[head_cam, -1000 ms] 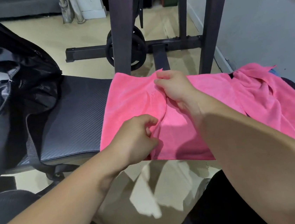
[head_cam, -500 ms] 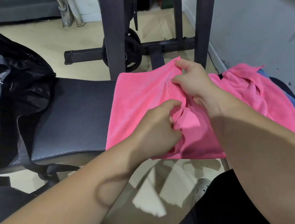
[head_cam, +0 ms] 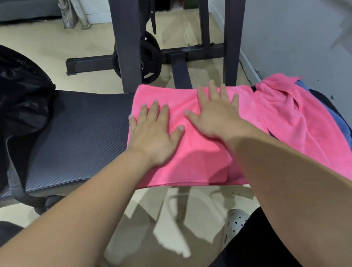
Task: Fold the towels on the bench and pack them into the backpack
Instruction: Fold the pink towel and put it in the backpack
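- Bench, left end: one backpack.
- Two pink: flat towel, crumpled towel; one blue towel.
- Left hand, right hand: fingers spread, pressing flat towel.

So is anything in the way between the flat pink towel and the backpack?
Nothing visible. Only bare bench pad lies between the flat pink towel and the black backpack on the left.

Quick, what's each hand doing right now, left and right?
Left hand: open, fingers straight, pressing flat on the pink towel.
Right hand: open, fingers spread, pressing flat on the same towel. Neither grips anything.
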The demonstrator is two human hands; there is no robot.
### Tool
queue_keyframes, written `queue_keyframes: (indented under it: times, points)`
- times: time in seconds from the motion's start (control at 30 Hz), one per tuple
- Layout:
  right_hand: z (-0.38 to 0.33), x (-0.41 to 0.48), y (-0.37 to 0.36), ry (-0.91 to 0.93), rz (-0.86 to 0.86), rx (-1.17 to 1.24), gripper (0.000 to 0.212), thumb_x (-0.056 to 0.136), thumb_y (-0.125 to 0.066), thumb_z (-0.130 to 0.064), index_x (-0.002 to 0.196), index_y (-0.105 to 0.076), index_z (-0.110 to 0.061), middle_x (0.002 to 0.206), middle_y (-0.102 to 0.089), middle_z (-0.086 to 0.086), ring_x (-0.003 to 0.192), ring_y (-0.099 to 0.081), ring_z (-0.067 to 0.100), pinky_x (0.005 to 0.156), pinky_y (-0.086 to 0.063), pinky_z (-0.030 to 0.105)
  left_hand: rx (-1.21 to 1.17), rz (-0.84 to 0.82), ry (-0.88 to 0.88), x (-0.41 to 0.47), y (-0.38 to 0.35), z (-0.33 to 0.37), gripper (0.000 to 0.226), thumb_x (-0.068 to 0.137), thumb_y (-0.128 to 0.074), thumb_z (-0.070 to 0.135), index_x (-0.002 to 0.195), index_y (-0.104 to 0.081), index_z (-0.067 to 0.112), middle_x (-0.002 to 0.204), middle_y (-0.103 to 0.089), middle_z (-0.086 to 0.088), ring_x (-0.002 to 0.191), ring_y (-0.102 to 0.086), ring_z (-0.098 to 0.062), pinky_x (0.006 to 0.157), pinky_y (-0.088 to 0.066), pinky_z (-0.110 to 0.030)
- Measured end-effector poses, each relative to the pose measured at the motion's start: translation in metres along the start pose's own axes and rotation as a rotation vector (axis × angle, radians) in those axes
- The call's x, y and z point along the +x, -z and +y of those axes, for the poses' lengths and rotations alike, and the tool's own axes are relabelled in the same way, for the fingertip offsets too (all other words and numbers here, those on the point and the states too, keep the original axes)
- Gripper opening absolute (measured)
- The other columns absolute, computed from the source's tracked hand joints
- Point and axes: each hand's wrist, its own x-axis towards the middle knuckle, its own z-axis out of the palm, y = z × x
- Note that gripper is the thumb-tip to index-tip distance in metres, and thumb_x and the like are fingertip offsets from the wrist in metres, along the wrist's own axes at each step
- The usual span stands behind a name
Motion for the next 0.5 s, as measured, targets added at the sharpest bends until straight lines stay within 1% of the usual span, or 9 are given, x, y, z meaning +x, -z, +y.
queue_keyframes:
  times: [0.07,0.17,0.27,0.37,0.43,0.5]
  points:
    - [-0.001,0.001,-0.01,-0.023,-0.081,-0.034,0.087,0.093,-0.022,-0.077,0.161,0.006,-0.03,0.167,0.02,0.005,0.153,0.02,0.032,0.119,0.012,0.064,-0.028,-0.071,-0.002,0.001,-0.006,-0.012,0.089,0.091,-0.016,0.076,0.161,-0.002,0.022,0.169,0.005,0.0,0.155,0.008,-0.024,0.123,0.004,-0.053]
    - [-0.006,0.002,-0.017,-0.023,-0.099,-0.047,0.092,0.089,-0.016,-0.083,0.16,0.01,-0.032,0.166,0.024,0.005,0.152,0.023,0.031,0.117,0.014,0.066,-0.056,-0.103,-0.019,0.0,-0.007,-0.027,0.106,0.079,-0.006,0.087,0.161,0.003,0.02,0.168,0.01,0.003,0.154,0.012,-0.02,0.123,0.009,-0.05]
    - [-0.018,0.001,-0.02,0.004,-0.081,-0.042,0.095,0.086,-0.016,-0.086,0.16,0.01,-0.032,0.166,0.024,0.004,0.152,0.023,0.031,0.116,0.014,0.067,-0.11,-0.124,0.013,-0.001,0.0,-0.041,0.116,0.07,-0.002,0.092,0.16,0.005,0.02,0.168,0.011,0.003,0.154,0.013,-0.017,0.123,0.009,-0.048]
    - [-0.035,-0.003,-0.023,0.053,-0.075,-0.006,0.096,0.086,-0.018,-0.086,0.161,0.008,-0.032,0.167,0.023,0.004,0.152,0.023,0.032,0.117,0.015,0.066,-0.125,-0.122,0.046,-0.005,0.009,-0.065,0.12,0.067,0.0,0.094,0.16,0.004,0.019,0.168,0.011,0.002,0.154,0.012,-0.016,0.124,0.008,-0.049]
    - [-0.051,-0.006,-0.027,0.113,-0.074,0.026,0.094,0.087,-0.021,-0.085,0.161,0.006,-0.033,0.167,0.021,0.004,0.153,0.023,0.031,0.118,0.015,0.064,-0.09,-0.121,0.063,-0.011,0.013,-0.084,0.121,0.066,-0.002,0.095,0.16,0.005,0.02,0.167,0.013,0.003,0.154,0.012,-0.016,0.123,0.007,-0.051]
    - [-0.067,-0.008,-0.03,0.192,-0.074,0.057,0.092,0.088,-0.025,-0.083,0.161,0.004,-0.034,0.168,0.019,0.003,0.153,0.022,0.031,0.119,0.014,0.062,-0.007,-0.118,0.079,-0.02,0.016,-0.106,0.124,0.065,-0.009,0.099,0.16,0.006,0.021,0.167,0.015,0.003,0.154,0.013,-0.016,0.123,0.006,-0.055]
